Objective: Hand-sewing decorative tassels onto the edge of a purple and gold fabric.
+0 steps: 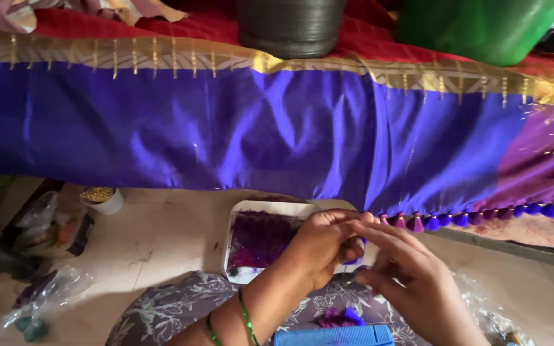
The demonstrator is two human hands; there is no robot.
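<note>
A shiny blue-violet silk cloth with a gold woven border hangs across the view. Small purple and blue tassels line its lower right edge. My left hand, with green bangles on the wrist, pinches the cloth's edge where the tassel row ends. My right hand is close beside it, fingers together around something thin; what it grips is too small to tell. Under my hands, loose purple thread lies on my lap.
A white tray of purple thread bits sits on the tiled floor. A blue comb-like box is at the bottom edge. Plastic bags and a small white cup lie left. A dark pot and green tub stand above.
</note>
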